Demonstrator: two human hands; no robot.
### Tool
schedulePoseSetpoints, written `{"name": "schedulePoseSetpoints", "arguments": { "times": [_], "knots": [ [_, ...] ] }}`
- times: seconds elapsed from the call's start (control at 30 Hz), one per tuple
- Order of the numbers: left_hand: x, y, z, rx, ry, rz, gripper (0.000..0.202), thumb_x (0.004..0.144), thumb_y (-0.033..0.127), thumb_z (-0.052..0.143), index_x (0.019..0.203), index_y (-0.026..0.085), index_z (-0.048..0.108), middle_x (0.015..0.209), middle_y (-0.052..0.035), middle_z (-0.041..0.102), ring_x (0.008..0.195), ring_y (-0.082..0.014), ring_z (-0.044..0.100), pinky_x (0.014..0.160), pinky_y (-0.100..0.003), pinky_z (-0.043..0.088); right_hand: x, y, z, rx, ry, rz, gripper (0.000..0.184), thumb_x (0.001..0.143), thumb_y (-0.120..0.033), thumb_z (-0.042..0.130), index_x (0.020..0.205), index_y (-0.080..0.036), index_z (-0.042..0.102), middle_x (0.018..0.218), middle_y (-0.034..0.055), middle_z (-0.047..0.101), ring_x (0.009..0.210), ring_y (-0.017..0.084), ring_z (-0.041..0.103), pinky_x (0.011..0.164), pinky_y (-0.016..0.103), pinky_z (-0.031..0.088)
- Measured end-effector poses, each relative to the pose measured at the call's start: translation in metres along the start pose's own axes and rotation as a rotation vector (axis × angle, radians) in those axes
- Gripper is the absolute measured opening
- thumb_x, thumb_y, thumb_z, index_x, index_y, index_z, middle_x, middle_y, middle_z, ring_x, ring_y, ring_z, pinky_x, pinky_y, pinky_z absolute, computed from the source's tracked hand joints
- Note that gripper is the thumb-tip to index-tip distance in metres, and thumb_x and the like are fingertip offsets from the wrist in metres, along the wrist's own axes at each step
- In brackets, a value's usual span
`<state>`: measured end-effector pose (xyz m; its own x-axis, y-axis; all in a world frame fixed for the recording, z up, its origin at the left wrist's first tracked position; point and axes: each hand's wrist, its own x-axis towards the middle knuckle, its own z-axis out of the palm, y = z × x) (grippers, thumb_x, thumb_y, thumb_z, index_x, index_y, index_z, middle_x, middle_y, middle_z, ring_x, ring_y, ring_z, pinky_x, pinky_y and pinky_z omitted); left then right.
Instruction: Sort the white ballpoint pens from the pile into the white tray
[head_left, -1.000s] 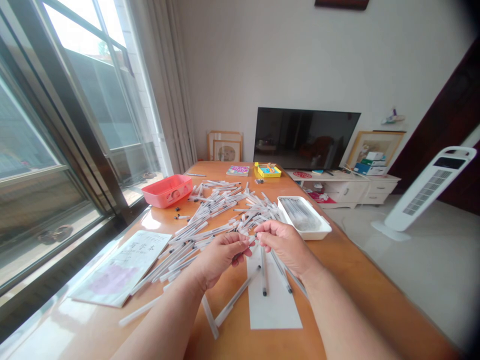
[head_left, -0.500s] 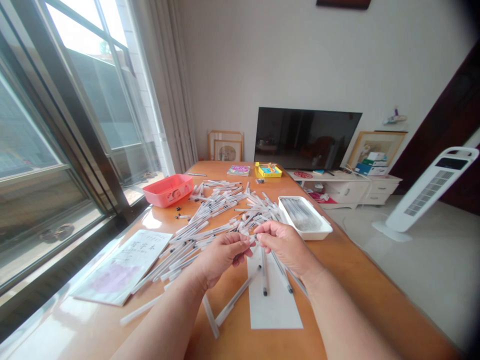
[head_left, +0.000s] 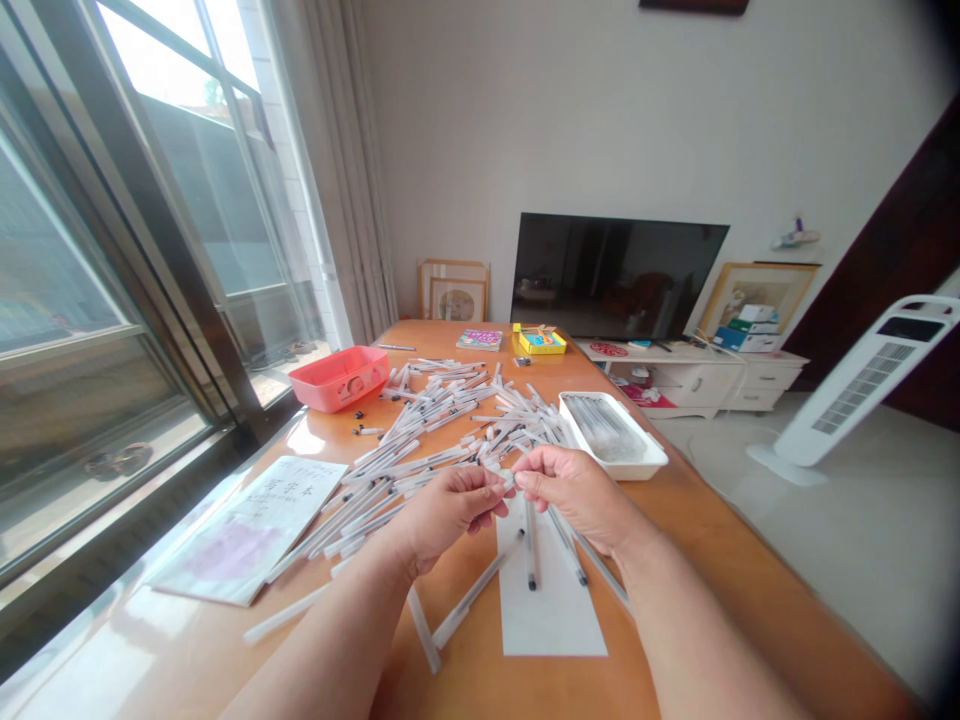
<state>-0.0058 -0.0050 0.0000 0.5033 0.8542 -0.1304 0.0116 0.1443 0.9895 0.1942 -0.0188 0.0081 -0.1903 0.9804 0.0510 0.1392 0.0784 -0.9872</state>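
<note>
My left hand [head_left: 459, 508] and my right hand [head_left: 568, 492] meet fingertip to fingertip above the near side of the pen pile. Both are closed in a pinch around a small whitish pen part [head_left: 509, 482], mostly covered by the fingers. Under them lies a white sheet of paper [head_left: 551, 628] with pens on it, among them a clear one with a dark end [head_left: 531, 555]. A heap of clear pens and barrels [head_left: 442, 412] spreads beyond and to the left. Just past my right hand stands a white tray [head_left: 634, 469] filled with thin grey pen refills [head_left: 600, 420].
A red plastic basket [head_left: 319, 393] sits at the table's left edge, with small black caps [head_left: 358, 415] beside it. Nearer lies a notebook [head_left: 259, 525]. A yellow box [head_left: 541, 343] and a pink booklet [head_left: 480, 341] are at the far end. The tower fan [head_left: 859, 385] stands right.
My hands stay pinched together in nearly the same place, with slight finger movement; a dark bit seen between the fingertips earlier no longer shows. The whole view has shifted slightly.
</note>
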Motion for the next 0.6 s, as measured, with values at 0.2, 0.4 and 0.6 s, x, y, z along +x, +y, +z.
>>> {"name": "schedulePoseSetpoints", "arguments": {
  "times": [0.2, 0.4, 0.6],
  "knots": [
    [0.0, -0.002, 0.001, 0.118, 0.006, 0.028, 0.036, 0.079, 0.05, 0.074, 0.085, 0.014, 0.07, 0.076, -0.0047, 0.066, 0.063, -0.0111, 0.05, 0.061, -0.025, 0.037, -0.001, 0.005, -0.005, -0.158, -0.012, 0.003, 0.026, 0.086, -0.044, 0.065, 0.082, -0.018, 0.064, 0.071, -0.0007, 0.061, 0.062, 0.013, 0.052, 0.058, 0.025, 0.042],
    [0.002, -0.005, 0.002, 0.174, -0.03, 0.121, 0.03, 0.083, 0.044, 0.071, 0.087, 0.014, 0.068, 0.08, -0.0028, 0.064, 0.071, -0.0121, 0.051, 0.069, -0.026, 0.041, 0.004, 0.012, 0.0, -0.368, 0.013, -0.069, 0.042, 0.093, -0.053, 0.053, 0.067, -0.02, 0.053, 0.06, -0.0045, 0.043, 0.058, 0.012, 0.039, 0.054, 0.025, 0.032],
    [0.001, -0.004, 0.002, 0.195, -0.039, 0.117, 0.029, 0.086, 0.044, 0.068, 0.088, 0.015, 0.067, 0.081, -0.0035, 0.064, 0.071, -0.0119, 0.051, 0.069, -0.026, 0.041, 0.005, 0.013, 0.001, -0.368, 0.033, -0.01, 0.059, 0.097, -0.064, 0.038, 0.06, -0.02, 0.05, 0.053, -0.0025, 0.045, 0.054, 0.014, 0.045, 0.056, 0.028, 0.034]
  ]
}}
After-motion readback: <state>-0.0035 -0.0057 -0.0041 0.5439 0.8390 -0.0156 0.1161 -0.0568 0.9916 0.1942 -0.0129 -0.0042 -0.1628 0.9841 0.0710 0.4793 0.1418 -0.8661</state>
